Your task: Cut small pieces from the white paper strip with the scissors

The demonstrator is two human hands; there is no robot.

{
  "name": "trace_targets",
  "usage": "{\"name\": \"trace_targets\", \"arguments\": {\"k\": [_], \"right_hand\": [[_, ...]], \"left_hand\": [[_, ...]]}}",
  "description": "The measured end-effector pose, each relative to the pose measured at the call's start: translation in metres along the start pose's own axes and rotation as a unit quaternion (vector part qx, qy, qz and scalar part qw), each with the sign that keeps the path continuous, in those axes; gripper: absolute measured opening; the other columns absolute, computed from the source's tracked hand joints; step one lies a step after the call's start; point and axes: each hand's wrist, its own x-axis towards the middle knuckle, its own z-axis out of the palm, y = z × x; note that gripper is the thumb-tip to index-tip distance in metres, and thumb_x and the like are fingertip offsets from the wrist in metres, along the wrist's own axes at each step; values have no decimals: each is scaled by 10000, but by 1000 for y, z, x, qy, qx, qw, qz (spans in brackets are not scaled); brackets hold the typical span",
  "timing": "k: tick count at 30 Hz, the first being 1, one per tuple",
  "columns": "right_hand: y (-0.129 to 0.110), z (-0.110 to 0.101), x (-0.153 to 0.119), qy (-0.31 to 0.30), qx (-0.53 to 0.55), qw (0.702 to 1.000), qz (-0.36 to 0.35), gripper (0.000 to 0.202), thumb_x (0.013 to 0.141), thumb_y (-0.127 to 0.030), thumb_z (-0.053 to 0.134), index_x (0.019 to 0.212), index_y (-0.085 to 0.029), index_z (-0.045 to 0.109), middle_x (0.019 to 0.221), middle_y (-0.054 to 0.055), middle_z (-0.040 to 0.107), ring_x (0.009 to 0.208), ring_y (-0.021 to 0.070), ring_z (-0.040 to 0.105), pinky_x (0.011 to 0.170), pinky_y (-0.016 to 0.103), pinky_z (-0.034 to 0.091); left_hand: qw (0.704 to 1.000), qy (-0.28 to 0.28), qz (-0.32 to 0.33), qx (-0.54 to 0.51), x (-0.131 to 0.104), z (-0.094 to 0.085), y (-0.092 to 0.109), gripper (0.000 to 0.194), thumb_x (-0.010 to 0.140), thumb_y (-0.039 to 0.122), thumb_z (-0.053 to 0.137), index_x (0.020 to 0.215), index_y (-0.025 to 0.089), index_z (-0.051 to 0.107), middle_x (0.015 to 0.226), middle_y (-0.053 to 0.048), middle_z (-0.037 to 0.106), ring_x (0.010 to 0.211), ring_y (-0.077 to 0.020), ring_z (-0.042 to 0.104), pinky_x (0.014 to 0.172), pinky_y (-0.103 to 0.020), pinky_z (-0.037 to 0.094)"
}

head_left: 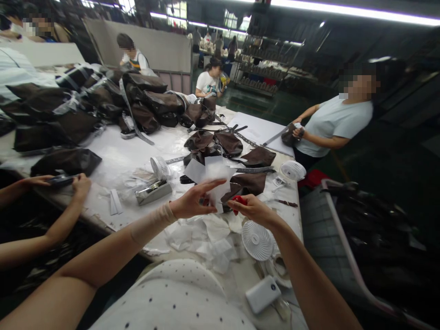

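Note:
My left hand (195,200) reaches over the middle of the table, thumb and forefinger spread apart. White paper sheets (213,166), partly blurred, lie or hang just beyond its fingers; I cannot tell whether they touch it. In my right hand (256,211) the fingers close round a small red object (239,201), mostly covered, so its kind is unclear. Just past both hands lie dark brown leather-like bags (229,143) and a brown piece (254,183). Crumpled white wrapping (216,243) is spread below my hands.
A tape dispenser (153,192) and small white fan (160,167) stand left. Another fan (256,240) and a white phone-like device (263,294) are near me. Brown bags (72,123) pile up far left. Co-worker's hands (80,185) work at left; a person (338,114) stands right, beside a bin (340,229).

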Motion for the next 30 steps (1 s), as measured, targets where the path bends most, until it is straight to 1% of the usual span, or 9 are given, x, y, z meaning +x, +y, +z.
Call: {"name": "trace_targets", "arguments": {"k": [6, 13, 20, 27, 30], "right_hand": [[2, -5, -3, 21, -9, 1000, 7, 586, 705, -729, 576, 583, -158, 531, 507, -50, 333, 499, 76, 254, 473, 266, 169], [1, -2, -1, 0, -2, 1000, 6, 572, 711, -720, 581, 588, -166, 512, 499, -57, 323, 496, 75, 240, 479, 265, 167], [2, -4, 0, 4, -9, 1000, 8, 573, 720, -715, 572, 599, -156, 528, 504, -58, 328, 502, 74, 236, 483, 266, 165], [-3, 4, 2, -10, 13, 1000, -15, 575, 703, -710, 592, 591, -151, 515, 523, -60, 338, 516, 70, 244, 497, 264, 185], [-4, 6, 3, -13, 26, 999, -29, 573, 700, -708, 594, 586, -151, 519, 520, -60, 342, 516, 71, 249, 501, 267, 192]], "left_hand": [[1000, 4, -10, -11, -2, -3, 1, 786, 762, 206, 720, 1451, 298, 351, 1481, -164, 359, 662, -69, 597, 557, -199, 505], [1000, -4, -6, -8, 0, 0, 2, 791, 757, 182, 720, 1448, 297, 352, 1464, -166, 379, 678, -72, 612, 547, -188, 492], [1000, -4, -6, -14, -1, -1, 2, 791, 762, 198, 716, 1452, 301, 345, 1482, -161, 362, 676, -74, 613, 560, -200, 497], [1000, -5, -21, -7, 0, 3, 4, 785, 760, 185, 707, 1451, 294, 351, 1483, -158, 362, 672, -80, 605, 566, -214, 496], [1000, -5, -17, 15, 1, 4, 6, 786, 753, 188, 710, 1449, 287, 359, 1479, -150, 376, 682, -88, 594, 581, -225, 504]]}}
